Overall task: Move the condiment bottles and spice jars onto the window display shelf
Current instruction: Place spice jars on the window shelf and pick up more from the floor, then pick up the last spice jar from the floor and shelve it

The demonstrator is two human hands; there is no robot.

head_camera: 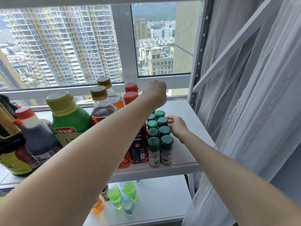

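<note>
Several green-capped spice jars (160,141) stand in two rows on the white window shelf (184,154). My right hand (178,127) rests at the right side of the rows, fingertips touching a middle jar (162,121). My left arm crosses over the bottles, and my left hand (155,92) hangs bent at the wrist above the back of the rows; its fingers are hidden. Left of the jars stand a dark-labelled bottle (138,150), two amber bottles with gold caps (101,108), two red-capped bottles (130,97), a green bottle (68,121) and dark sauce bottles (38,136).
A lower shelf (159,201) holds small green, blue and orange bottles (121,198). A perforated metal upright (197,62) and sheer curtains (254,95) close off the right side. The window (81,46) is directly behind the shelf. Bare shelf surface lies to the right of the jars.
</note>
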